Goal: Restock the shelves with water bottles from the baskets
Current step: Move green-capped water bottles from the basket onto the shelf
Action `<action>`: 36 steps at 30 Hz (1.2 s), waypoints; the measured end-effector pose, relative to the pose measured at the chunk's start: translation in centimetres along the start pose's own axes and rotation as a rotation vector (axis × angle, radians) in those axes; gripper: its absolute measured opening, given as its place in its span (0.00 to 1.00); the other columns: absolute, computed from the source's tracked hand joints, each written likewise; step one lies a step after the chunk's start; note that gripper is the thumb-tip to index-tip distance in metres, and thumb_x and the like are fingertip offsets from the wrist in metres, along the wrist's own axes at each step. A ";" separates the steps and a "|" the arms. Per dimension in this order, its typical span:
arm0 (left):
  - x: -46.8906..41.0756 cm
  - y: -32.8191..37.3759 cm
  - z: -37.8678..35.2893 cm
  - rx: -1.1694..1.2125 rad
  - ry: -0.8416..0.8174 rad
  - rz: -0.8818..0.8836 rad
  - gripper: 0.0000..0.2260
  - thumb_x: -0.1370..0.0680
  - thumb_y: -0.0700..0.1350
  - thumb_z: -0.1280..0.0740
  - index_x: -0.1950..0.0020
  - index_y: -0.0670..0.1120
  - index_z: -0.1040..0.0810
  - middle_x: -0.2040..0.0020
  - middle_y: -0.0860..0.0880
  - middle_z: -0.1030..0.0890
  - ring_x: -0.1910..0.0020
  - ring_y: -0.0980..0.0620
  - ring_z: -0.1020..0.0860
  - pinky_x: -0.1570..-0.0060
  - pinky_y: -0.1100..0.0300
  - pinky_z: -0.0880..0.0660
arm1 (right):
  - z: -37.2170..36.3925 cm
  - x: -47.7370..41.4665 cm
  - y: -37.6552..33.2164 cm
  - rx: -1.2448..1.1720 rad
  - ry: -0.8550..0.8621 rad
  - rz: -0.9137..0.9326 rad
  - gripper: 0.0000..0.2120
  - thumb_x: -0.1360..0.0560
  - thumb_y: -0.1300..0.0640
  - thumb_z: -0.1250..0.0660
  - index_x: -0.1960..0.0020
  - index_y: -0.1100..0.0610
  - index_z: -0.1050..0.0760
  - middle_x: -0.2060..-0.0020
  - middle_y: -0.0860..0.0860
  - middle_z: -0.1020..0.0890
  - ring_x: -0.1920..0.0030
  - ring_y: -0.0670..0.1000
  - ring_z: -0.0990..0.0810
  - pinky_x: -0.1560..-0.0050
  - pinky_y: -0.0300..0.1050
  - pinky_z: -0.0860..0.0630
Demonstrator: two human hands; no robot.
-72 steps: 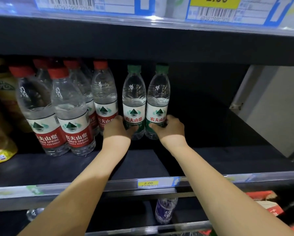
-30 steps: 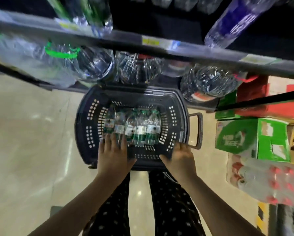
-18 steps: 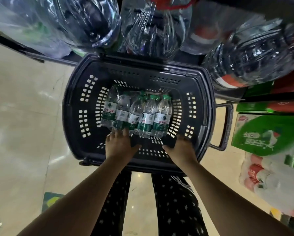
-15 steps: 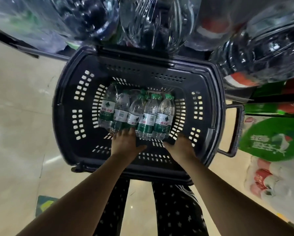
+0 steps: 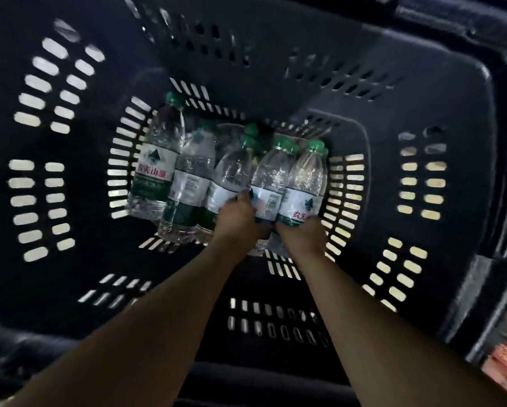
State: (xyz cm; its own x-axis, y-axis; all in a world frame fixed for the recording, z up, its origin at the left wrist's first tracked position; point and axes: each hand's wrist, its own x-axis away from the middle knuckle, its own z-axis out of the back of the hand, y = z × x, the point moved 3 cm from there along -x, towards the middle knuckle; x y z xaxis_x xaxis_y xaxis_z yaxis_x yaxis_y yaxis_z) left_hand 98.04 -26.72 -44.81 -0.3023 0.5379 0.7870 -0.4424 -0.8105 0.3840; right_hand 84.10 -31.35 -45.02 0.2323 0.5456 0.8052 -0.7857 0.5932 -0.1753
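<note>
Forearms reach down side by side into a dark slotted basket [image 5: 422, 92]. Left hand [image 5: 236, 220] curls round the lower body of the second bottle from the right [image 5: 271, 174]; right hand [image 5: 303, 237] grasps the base of the rightmost bottle [image 5: 306, 177] just beside it. Both bottles are clear ribbed plastic with a green cap and a white-and-green label. Three more matching bottles [image 5: 187, 171] lie packed against them to the left on the basket floor, caps pointing toward the far wall.
</note>
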 end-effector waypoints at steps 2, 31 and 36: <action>-0.3 0.6 -0.2 -0.064 -0.051 0.013 0.38 0.31 0.54 0.24 0.28 0.40 0.36 0.37 0.41 0.25 0.39 0.43 0.26 0.41 0.53 0.26 | -0.2 0.2 0.2 -0.058 0.032 0.023 0.22 0.35 0.52 0.24 0.45 0.60 0.23 0.52 0.53 0.18 0.53 0.54 0.18 0.62 0.40 0.29; 45.6 19.9 33.8 0.654 0.183 -0.365 0.31 0.45 0.54 0.20 0.47 0.58 0.31 0.52 0.57 0.19 0.56 0.59 0.19 0.59 0.56 0.22 | 33.7 46.6 -11.2 -0.631 -0.251 0.524 0.33 0.44 0.65 0.23 0.42 0.55 0.29 0.51 0.52 0.16 0.50 0.53 0.17 0.49 0.48 0.22; 51.7 28.4 40.1 0.722 0.277 -0.605 0.27 0.39 0.42 0.18 0.49 0.52 0.30 0.56 0.51 0.19 0.60 0.58 0.20 0.67 0.67 0.24 | 42.2 54.3 -15.8 -0.675 -0.118 0.759 0.34 0.47 0.55 0.21 0.42 0.48 0.27 0.50 0.49 0.16 0.49 0.51 0.17 0.48 0.48 0.22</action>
State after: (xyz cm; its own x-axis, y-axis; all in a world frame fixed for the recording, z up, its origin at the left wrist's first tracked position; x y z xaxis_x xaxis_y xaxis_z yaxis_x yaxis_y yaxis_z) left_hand 103.73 -31.20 26.14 -0.4230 0.8698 0.2539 0.0066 -0.2772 0.9608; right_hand 84.98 -36.06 25.40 -0.2781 0.8763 0.3933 -0.2065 0.3454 -0.9155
